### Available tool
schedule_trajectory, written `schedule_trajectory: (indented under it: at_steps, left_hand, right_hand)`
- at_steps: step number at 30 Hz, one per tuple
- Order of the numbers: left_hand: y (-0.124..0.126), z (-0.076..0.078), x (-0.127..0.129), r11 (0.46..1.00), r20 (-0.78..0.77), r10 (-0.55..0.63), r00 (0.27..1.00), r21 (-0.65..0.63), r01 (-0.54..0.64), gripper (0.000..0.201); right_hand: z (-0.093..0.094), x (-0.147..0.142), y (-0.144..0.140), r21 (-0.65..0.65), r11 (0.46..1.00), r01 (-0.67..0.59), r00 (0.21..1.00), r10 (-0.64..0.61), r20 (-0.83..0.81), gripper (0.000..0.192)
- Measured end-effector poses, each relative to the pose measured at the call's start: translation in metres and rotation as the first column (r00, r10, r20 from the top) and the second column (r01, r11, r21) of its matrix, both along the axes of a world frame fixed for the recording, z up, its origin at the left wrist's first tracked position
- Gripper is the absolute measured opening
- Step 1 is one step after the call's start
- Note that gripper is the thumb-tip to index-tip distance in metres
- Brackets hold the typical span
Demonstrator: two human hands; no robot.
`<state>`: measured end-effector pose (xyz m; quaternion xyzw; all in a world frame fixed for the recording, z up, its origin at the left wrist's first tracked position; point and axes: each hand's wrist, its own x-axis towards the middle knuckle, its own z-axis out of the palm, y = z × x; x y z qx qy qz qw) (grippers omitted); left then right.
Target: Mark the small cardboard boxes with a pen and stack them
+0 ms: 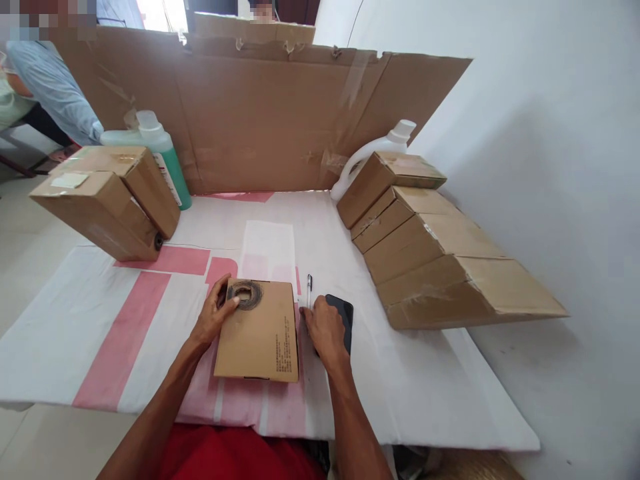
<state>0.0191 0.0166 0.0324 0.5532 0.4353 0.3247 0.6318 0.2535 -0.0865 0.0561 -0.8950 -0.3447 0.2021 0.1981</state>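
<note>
A small brown cardboard box (257, 337) lies on the table in front of me, with printed lines near its right edge. On its upper left is a dark, rough ring (245, 295) with a tan centre. My left hand (213, 317) grips the box's left side, thumb on top by the ring. Just right of the box, my right hand (325, 327) has its fingers closed at the lower end of a clear pen (309, 287) with a dark top. Partly under that hand lies a black phone (345, 313).
Cardboard boxes (430, 267) line the right side, with a white jug (370, 150) behind. More boxes (110, 200) and a green-liquid bottle (170, 167) stand left. A cardboard panel (260, 120) closes the back. A person's blue sleeve (55, 87) shows beyond, far left.
</note>
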Motion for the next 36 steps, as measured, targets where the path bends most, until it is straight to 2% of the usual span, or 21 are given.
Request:
schedule_trajectory:
  at_steps: [3, 5, 7, 10, 11, 12, 13, 15, 16, 18, 22, 25, 29, 33, 36]
  left_hand:
    - [-0.008, -0.012, -0.011, 0.997, 0.096, -0.070, 0.993, 0.022, 0.068, 0.096]
    - [-0.013, -0.020, -0.017, 0.992, 0.137, -0.109, 0.985, 0.074, 0.099, 0.101]
    - [-0.017, -0.025, -0.020, 0.985, 0.134, -0.133, 0.982, 0.131, 0.115, 0.100]
    - [-0.019, -0.026, -0.020, 0.974, 0.088, -0.134, 0.987, 0.196, 0.115, 0.096]
    - [-0.019, -0.026, -0.020, 0.971, 0.074, -0.131, 0.989, 0.213, 0.112, 0.095]
    - [-0.019, -0.025, -0.020, 0.967, 0.063, -0.130, 0.990, 0.227, 0.112, 0.095]
    - [-0.018, -0.024, -0.019, 0.964, 0.055, -0.131, 0.990, 0.240, 0.114, 0.095]
    - [-0.018, -0.023, -0.019, 0.959, 0.045, -0.135, 0.990, 0.257, 0.119, 0.095]
    - [-0.017, -0.023, -0.019, 0.957, 0.038, -0.133, 0.990, 0.264, 0.118, 0.095]
    - [-0.017, -0.023, -0.020, 0.954, 0.017, -0.126, 0.992, 0.275, 0.117, 0.094]
    - [-0.017, -0.024, -0.021, 0.948, -0.018, -0.127, 0.992, 0.291, 0.126, 0.094]
    - [-0.017, -0.024, -0.021, 0.947, -0.022, -0.129, 0.991, 0.293, 0.130, 0.094]
    - [-0.017, -0.022, -0.020, 0.953, 0.006, -0.133, 0.991, 0.276, 0.126, 0.095]
    - [-0.017, -0.019, -0.020, 0.957, 0.004, -0.147, 0.989, 0.252, 0.141, 0.094]
    - [-0.017, -0.018, -0.021, 0.961, -0.023, -0.126, 0.992, 0.244, 0.128, 0.093]
  right_hand:
    - [-0.009, 0.003, 0.006, -0.036, 0.999, -0.018, 1.000, 0.018, -0.012, 0.008]
    - [-0.009, 0.007, 0.008, -0.018, 0.999, -0.029, 0.999, 0.028, -0.045, 0.010]
    - [-0.003, 0.015, 0.008, 0.038, 0.999, -0.009, 0.997, 0.012, -0.070, 0.016]
    - [0.015, 0.021, 0.006, 0.198, 0.974, 0.112, 0.994, -0.105, -0.043, 0.014]
    - [0.021, 0.019, 0.006, 0.307, 0.938, 0.165, 0.986, -0.147, -0.079, 0.016]
    - [0.026, 0.013, 0.008, 0.431, 0.877, 0.213, 0.974, -0.153, -0.169, 0.018]
    - [0.029, 0.004, 0.010, 0.543, 0.799, 0.258, 0.949, -0.103, -0.299, 0.022]
    - [0.029, -0.021, 0.019, 0.677, 0.658, 0.329, 0.834, 0.133, -0.535, 0.028]
    - [0.026, -0.035, 0.023, 0.698, 0.631, 0.337, 0.764, 0.249, -0.595, 0.030]
    - [0.018, -0.061, 0.033, 0.699, 0.654, 0.289, 0.693, 0.362, -0.624, 0.029]
    - [0.005, -0.081, 0.039, 0.689, 0.694, 0.207, 0.693, 0.393, -0.604, 0.028]
    - [0.005, -0.073, 0.032, 0.665, 0.724, 0.184, 0.726, 0.356, -0.588, 0.029]
    - [0.007, -0.060, 0.029, 0.633, 0.744, 0.214, 0.811, 0.226, -0.540, 0.031]
    - [0.011, -0.054, 0.044, 0.626, 0.754, 0.197, 0.827, 0.214, -0.519, 0.040]
    - [0.020, -0.032, 0.059, 0.590, 0.790, 0.163, 0.842, 0.200, -0.501, 0.044]
